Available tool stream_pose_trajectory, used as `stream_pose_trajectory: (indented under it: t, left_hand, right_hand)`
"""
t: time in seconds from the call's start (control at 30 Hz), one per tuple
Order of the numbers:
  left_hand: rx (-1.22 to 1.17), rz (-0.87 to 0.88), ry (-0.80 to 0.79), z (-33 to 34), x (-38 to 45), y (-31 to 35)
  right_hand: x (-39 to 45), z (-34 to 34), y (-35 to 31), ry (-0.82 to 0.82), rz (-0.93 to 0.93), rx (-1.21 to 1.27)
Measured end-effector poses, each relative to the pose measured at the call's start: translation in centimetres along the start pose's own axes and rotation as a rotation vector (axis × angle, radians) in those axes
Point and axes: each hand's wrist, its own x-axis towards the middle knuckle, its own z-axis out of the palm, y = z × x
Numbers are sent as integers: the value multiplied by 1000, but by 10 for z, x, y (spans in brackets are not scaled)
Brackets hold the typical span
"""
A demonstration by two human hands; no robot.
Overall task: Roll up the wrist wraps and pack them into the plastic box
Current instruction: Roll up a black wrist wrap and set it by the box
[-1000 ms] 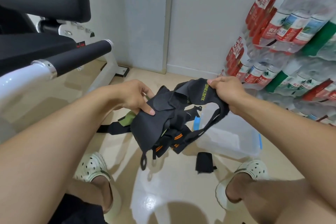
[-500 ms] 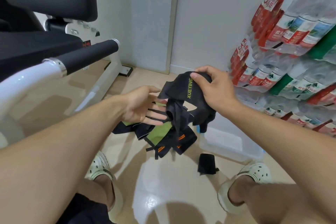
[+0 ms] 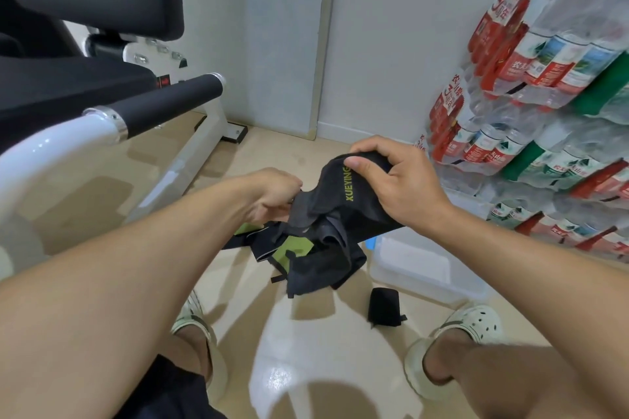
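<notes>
Your right hand (image 3: pixel 398 180) pinches the top of a black wrist wrap (image 3: pixel 343 204), fingers curled over the fold and thumb on the lettering, apparently to anchor it while your left hand (image 3: pixel 272 196), fingers curled into the cloth's left edge, starts the roll. The wrap hangs above a tangled heap of wraps (image 3: pixel 306 258) on the floor, beside the plastic box (image 3: pixel 425 269); a rolled wrap (image 3: pixel 384 307) lies nearby. Half a second ago your left fingers were spread open; now they grip.

Two hands (image 3: pixel 272 197) (image 3: pixel 398 187), one plastic box (image 3: pixel 425 269), one rolled wrap (image 3: pixel 384 307), two clogs (image 3: pixel 473 323) (image 3: pixel 190 316) — wraps in the bundle (image 3: pixel 323 235) uncountable.
</notes>
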Motion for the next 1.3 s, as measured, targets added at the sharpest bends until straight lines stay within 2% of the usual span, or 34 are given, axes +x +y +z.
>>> stream_pose_trajectory:
  t: [0.1,0.2,0.3,0.5,0.7,1.03,1.2,1.3]
  left_hand:
    - [1,61,224,-9,7,-2]
    - [16,88,374,-23,12,-3]
    - [9,116,470,-29,15,-3]
    - [146,161,586,-27,21,4]
    - [185,186,645,-24,19,12]
    - [336,219,705,-7,16,21]
    - [454,142,742,-29,17,9]
    - [467,236,692,-21,18,6]
  right_hand:
    - [-1,-7,7,-4,19,-51]
    - [-1,-16,12,51,39,-88]
    - [-2,-19,13,114,77,-79]
    - [-8,-16,9,219,128,-98]
    - [-15,-25,7,265,192,-136]
    - [-21,-41,1,327,151,-262]
    - [-12,-87,0,525,208,-262]
    - [-11,-85,4,433,262,-259]
